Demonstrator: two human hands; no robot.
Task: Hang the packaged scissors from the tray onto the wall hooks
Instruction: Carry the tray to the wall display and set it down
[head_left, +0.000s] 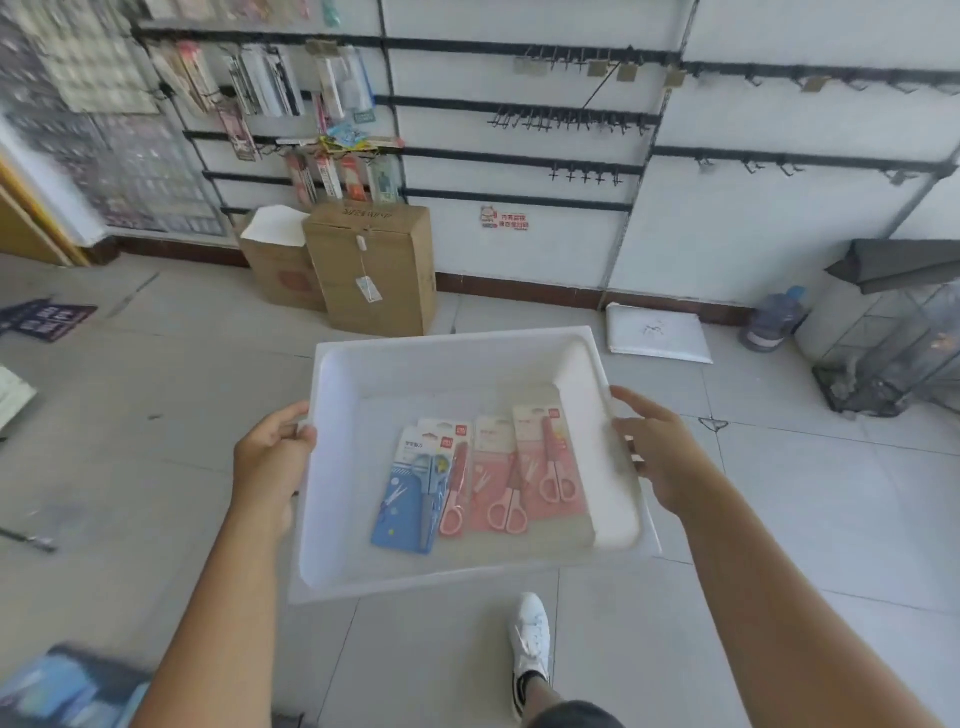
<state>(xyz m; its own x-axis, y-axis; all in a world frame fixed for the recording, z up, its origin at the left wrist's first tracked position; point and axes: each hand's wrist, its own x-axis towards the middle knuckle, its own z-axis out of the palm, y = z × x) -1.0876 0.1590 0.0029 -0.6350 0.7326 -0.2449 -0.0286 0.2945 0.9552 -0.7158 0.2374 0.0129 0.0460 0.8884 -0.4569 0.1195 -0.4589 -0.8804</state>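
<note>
Now both hands, left and right, clasp the tray's side rims above open floor.

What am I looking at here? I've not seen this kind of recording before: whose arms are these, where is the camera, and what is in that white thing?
There is no machine here. A person wears a wide-angle camera on the head, looking forward and down, so the two bare arms are their own. The left hand and right hand each grip a side of a white tray, carried above a tiled floor. In the tray lie four packaged scissors: one blue pack at the left and three pink packs overlapping beside it. Ahead is a white wall with black rails carrying hooks, mostly bare. Some at the left hold other goods. Cardboard boxes stand below. Nothing is hung yet.
</note>
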